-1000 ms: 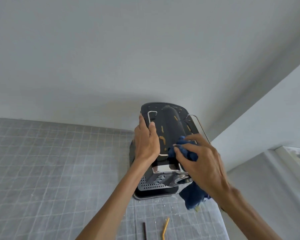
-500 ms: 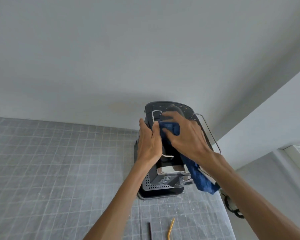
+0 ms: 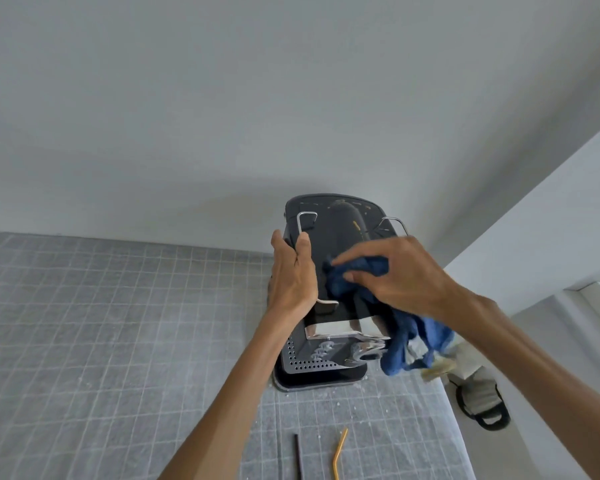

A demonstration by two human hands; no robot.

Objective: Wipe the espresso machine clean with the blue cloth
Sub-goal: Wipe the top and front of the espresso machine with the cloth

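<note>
**Cloth on the machine's top, left hand steadying its side**

From the head camera I look down on a grey mat (image 3: 101, 323) ruled with a pale grid, which covers the work surface below both forearms. A plain white wall (image 3: 222, 98) rises behind the hands, and a second white wall (image 3: 551, 209) angles in beyond my right wrist. On the floor below the right forearm, past the mat's edge, lies a dark sandal (image 3: 484, 401). Near the bottom of the view, between the two forearms, a thin black stick (image 3: 298, 457) and a bent yellow straw (image 3: 340, 452) rest on the mat, close together but apart.

The espresso machine (image 3: 333, 233) stands on the mat directly under both hands, dark-bodied, with a perforated drip tray (image 3: 309, 362) toward me.

My left hand (image 3: 291, 275) grips the machine's left side, fingers curled around the edge with the thumb up beside a metal rail (image 3: 303, 223).

My right hand (image 3: 395, 275) clutches the blue cloth (image 3: 347, 278), bunching it against the machine's top just beside the left thumb. The loose end of the cloth hangs beneath the right wrist, over the machine's right side.
</note>
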